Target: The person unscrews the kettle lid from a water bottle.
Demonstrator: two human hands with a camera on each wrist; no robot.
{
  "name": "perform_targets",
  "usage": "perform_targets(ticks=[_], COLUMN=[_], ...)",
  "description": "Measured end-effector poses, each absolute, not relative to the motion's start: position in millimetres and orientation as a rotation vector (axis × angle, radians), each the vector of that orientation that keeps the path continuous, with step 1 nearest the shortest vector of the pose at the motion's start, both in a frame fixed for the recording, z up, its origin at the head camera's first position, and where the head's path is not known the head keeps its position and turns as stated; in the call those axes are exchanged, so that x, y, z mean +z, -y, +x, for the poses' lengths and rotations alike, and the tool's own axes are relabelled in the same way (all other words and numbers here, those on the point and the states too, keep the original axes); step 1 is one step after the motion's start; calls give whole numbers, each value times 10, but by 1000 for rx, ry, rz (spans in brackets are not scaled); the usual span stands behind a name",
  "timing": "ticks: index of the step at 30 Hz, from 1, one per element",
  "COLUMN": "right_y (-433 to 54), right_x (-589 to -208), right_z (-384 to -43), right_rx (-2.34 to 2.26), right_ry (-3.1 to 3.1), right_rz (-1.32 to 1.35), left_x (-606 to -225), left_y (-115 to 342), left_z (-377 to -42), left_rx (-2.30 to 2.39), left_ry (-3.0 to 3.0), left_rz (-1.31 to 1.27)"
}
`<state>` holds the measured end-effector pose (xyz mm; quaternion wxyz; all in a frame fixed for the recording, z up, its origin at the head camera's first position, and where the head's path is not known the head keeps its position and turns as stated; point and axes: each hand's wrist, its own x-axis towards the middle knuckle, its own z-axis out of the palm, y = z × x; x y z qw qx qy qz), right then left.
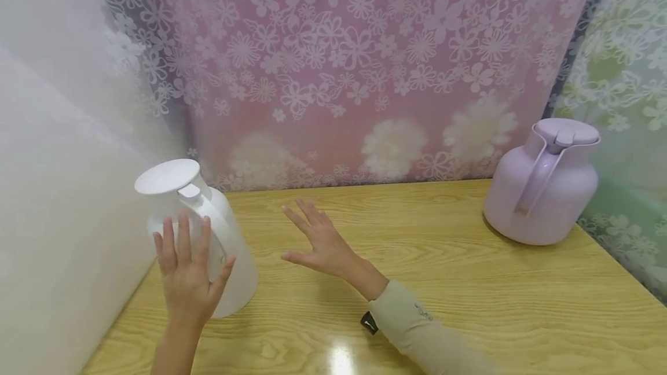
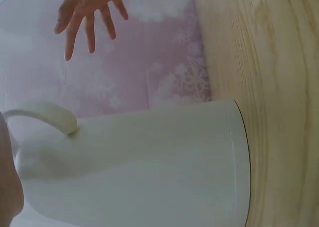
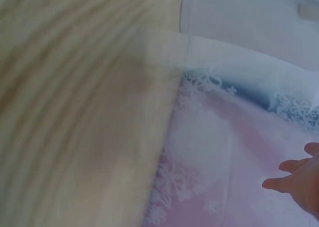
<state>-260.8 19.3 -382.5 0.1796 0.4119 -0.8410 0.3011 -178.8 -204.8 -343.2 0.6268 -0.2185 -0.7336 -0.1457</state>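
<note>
A white vacuum jug point(image 1: 242, 274) with a flat lid and a looped handle stands upright at the left of the table. My left hand point(image 1: 186, 291), fingers straight and spread, overlaps its near side in the head view. In the left wrist view the jug's body point(image 2: 149, 162) fills the lower part, with part of that hand at the left edge. To the right of the jug my right hand point(image 1: 325, 247) hovers over the table, fingers spread and nothing in them. The right wrist view shows its fingers point(image 3: 286, 182) at the right edge, apart from the jug point(image 3: 234, 18).
A lilac vacuum jug point(image 1: 542, 195) stands at the far right of the wooden table point(image 1: 417, 236), its handle facing me. Flowered pink cloth point(image 1: 339, 74) hangs behind the table, and a white wall point(image 1: 68, 190) borders the left. A small black piece point(image 1: 369, 323) shows beside the right sleeve.
</note>
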Motion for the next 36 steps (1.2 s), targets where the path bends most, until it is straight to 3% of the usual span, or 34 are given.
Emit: perform_targets(ticks=[16,36], right_y=[570,817], right_x=[-4070,-4097], right_z=[-2612,-2634], right_rx=[1355,1701], right_ry=[2458,2294], right_rz=[1279,1404], left_x=[-3791,-3838], left_y=[2551,2577], left_z=[-1952,-1979], left_rx=[-572,-733], left_ry=[1810,1924], left_rz=[-287,-281])
